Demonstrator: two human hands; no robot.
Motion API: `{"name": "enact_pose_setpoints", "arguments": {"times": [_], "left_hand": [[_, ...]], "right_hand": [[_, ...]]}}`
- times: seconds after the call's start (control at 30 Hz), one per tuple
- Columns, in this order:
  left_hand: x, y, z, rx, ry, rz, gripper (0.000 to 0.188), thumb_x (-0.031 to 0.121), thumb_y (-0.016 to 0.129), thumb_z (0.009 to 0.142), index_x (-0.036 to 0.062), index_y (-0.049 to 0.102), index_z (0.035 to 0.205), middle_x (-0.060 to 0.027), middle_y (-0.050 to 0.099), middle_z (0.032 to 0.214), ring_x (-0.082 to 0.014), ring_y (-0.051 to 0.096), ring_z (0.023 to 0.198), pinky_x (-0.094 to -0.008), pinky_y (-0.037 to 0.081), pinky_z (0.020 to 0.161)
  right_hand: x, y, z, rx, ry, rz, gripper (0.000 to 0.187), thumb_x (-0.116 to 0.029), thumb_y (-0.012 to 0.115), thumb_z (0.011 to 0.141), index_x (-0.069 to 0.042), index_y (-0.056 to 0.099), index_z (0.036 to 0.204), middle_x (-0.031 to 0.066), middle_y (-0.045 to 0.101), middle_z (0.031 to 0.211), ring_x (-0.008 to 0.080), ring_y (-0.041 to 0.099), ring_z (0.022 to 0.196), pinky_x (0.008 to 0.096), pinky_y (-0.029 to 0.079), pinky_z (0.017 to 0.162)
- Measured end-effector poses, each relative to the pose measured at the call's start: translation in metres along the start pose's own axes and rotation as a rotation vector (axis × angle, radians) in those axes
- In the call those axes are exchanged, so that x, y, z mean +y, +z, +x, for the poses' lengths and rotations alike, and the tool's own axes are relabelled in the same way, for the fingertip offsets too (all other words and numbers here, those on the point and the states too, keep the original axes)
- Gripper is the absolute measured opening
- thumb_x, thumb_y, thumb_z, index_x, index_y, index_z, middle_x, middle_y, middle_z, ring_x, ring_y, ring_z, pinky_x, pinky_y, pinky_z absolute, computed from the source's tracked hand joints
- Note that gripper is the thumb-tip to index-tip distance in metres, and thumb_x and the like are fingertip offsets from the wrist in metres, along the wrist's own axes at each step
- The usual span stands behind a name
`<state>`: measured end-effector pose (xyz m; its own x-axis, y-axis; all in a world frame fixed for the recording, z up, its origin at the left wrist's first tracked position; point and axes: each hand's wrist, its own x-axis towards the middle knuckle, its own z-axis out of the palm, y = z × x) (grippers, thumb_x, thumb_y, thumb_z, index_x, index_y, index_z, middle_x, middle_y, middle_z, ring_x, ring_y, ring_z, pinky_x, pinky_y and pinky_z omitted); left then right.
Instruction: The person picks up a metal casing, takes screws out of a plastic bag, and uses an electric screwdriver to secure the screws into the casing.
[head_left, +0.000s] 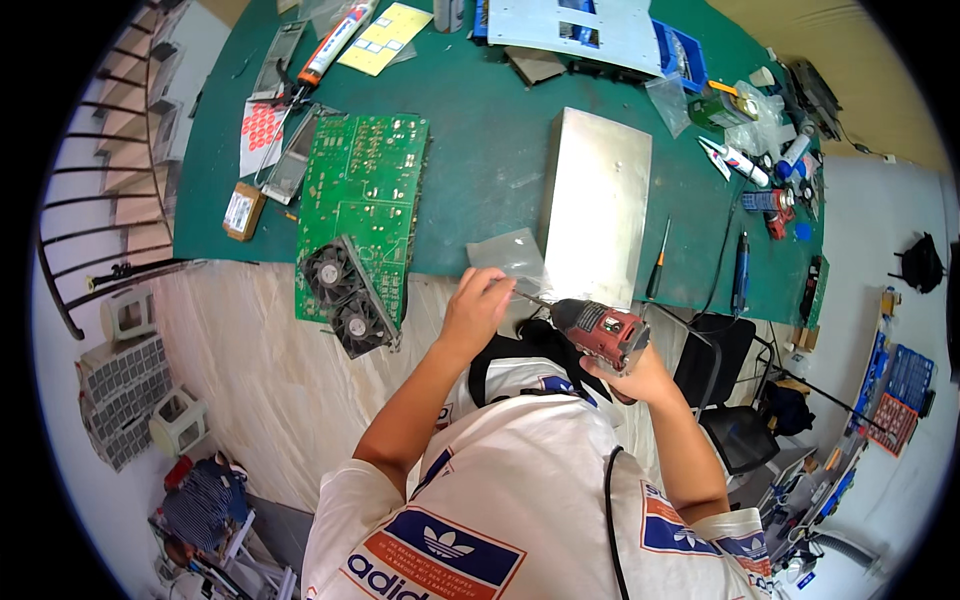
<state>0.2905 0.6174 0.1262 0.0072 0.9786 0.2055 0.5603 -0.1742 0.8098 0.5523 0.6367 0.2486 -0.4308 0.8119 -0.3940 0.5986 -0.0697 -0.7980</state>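
My right hand (640, 376) is wrapped round the grip of a red and black cordless drill (606, 333). Its long bit points left, toward my left hand (476, 312). The fingers of that hand are pinched together at the bit's tip; whatever sits between them is too small to make out. Just beyond the fingers, a clear plastic bag (508, 254) lies at the table's near edge. Beside it is a flat silver metal box (598, 200). To the left, a large green circuit board (362, 190) overhangs the edge, with a pair of black fans (345, 297) on its near end.
A screwdriver (659, 258) and a blue pen-shaped tool (741, 274) lie right of the box on the green table (480, 150). A caulking gun (334, 46) rests at the far left. Tubes and cans crowd the right side. A black chair (735, 440) stands at my right.
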Motion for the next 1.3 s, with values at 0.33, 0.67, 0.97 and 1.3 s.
{"name": "enact_pose_setpoints", "arguments": {"times": [0.33,0.67,0.97,1.3], "left_hand": [[-0.034,-0.031,0.050,0.122,0.068,0.185,0.022,0.003,0.077,0.081,0.0009,0.074,0.103,-0.0122,0.066,0.104,-0.0294,0.063,0.090,-0.0383,0.053,0.077],[-0.033,-0.027,0.078,0.141,-0.026,0.154,0.024,-0.001,0.072,0.084,-0.0012,0.072,0.108,-0.0156,0.064,0.106,-0.0295,0.064,0.095,-0.0351,0.057,0.070],[-0.009,-0.010,0.044,0.125,-0.116,0.124,0.024,0.001,0.070,0.086,0.0009,0.072,0.111,-0.0146,0.064,0.112,-0.0272,0.066,0.094,-0.0318,0.058,0.067],[0.007,0.008,0.012,0.180,-0.223,0.241,0.028,-0.002,0.072,0.083,0.0013,0.072,0.111,-0.0142,0.066,0.108,-0.0281,0.066,0.095,-0.0329,0.056,0.072]], "right_hand": [[0.035,-0.033,-0.052,0.302,0.213,0.372,0.038,-0.003,0.078,0.079,-0.001,0.066,0.114,0.0059,0.072,0.098,0.0146,0.069,0.089,0.0318,0.056,0.079],[0.067,-0.063,-0.080,0.529,0.325,0.501,0.039,0.001,0.077,0.080,-0.001,0.061,0.115,0.0082,0.068,0.095,0.0156,0.063,0.069,0.0310,0.053,0.062],[0.059,-0.141,0.033,0.456,0.273,0.393,0.039,-0.003,0.077,0.083,-0.002,0.059,0.117,0.0052,0.065,0.093,0.0137,0.062,0.066,0.0307,0.051,0.056],[0.088,-0.171,0.185,0.229,0.340,0.151,0.042,-0.017,0.083,0.079,0.003,0.065,0.111,0.0080,0.070,0.085,0.0159,0.065,0.059,0.0324,0.051,0.055]]}}
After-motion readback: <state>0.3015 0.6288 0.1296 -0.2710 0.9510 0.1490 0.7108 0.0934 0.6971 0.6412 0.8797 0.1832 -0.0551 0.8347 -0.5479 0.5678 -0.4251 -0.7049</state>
